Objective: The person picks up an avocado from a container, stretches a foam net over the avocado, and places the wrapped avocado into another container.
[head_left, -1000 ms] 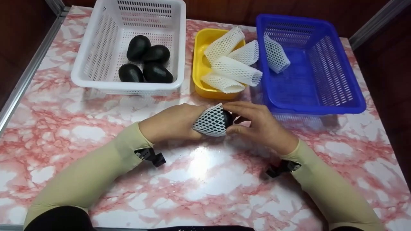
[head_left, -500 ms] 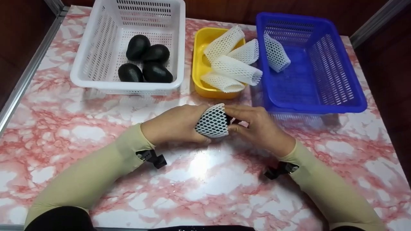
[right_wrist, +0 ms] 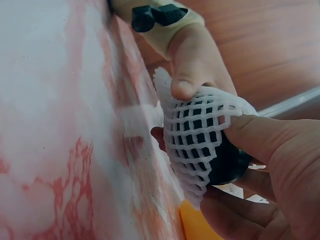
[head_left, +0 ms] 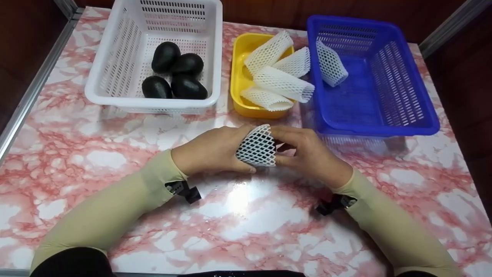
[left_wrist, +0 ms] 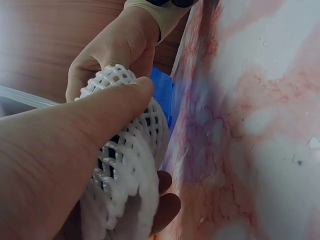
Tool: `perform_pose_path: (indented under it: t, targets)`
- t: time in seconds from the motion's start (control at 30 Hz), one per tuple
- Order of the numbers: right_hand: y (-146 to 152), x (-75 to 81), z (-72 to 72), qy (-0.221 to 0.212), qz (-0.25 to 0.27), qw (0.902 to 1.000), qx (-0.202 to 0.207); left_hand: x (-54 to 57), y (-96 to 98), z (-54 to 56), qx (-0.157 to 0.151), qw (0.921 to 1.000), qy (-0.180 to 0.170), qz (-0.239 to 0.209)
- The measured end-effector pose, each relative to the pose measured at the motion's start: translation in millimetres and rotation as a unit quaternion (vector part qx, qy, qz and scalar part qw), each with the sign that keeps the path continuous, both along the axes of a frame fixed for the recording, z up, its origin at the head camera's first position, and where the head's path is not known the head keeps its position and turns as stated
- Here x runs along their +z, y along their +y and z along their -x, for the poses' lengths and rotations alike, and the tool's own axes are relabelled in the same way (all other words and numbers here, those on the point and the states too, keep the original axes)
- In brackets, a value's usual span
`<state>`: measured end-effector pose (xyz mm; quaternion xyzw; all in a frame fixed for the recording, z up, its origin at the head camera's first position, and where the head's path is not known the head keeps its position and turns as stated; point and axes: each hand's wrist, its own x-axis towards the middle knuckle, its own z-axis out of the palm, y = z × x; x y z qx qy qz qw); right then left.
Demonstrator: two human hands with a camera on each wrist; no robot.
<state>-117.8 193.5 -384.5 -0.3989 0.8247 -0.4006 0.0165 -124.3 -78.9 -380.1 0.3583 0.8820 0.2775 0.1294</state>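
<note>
A white foam net sleeve (head_left: 258, 148) surrounds a dark avocado (right_wrist: 227, 165) between the two hands, above the table's middle. My left hand (head_left: 215, 150) grips the netted avocado from the left, its thumb across the mesh in the left wrist view. From the right, my right hand (head_left: 309, 154) pinches the sleeve's rim at the avocado's end. In the right wrist view that dark end still shows past the mesh, beside the right fingers. The sleeve's other end hangs loose below the left thumb in the left wrist view.
A white basket (head_left: 153, 102) with several avocados (head_left: 188, 86) stands at the back left. Several foam net sleeves (head_left: 282, 84) lie in a yellow bin (head_left: 240, 73), some over its rim. To the right, a blue basket (head_left: 378, 129) contains one netted piece (head_left: 331, 63).
The sleeve's rim has slid rightward over the avocado, hiding the dark end seen earlier in the head view. The left hand has shifted slightly right.
</note>
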Motion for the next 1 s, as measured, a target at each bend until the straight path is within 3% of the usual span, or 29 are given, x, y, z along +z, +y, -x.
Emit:
perform_pose_path:
  t: [0.37,0.53,0.73,1.0]
  targets:
    - [5.8,-1.8,7.1,-0.035,0.034,0.9988,-0.01,3.0,-7.0,4.8,-0.017,0.9983,-0.055,0.008]
    - [7.6,0.5,7.2,-0.066,0.055,0.9955,-0.039,3.9,-9.0,5.4,-0.009,0.9991,-0.035,0.025]
    - [6.2,1.1,5.9,-0.091,0.087,0.9903,-0.058,3.4,-6.5,6.3,-0.005,1.0,-0.003,0.004]
    - [4.5,-0.6,5.5,-0.045,0.086,0.9945,-0.039,3.3,-3.4,3.2,-0.013,0.9997,0.001,-0.021]
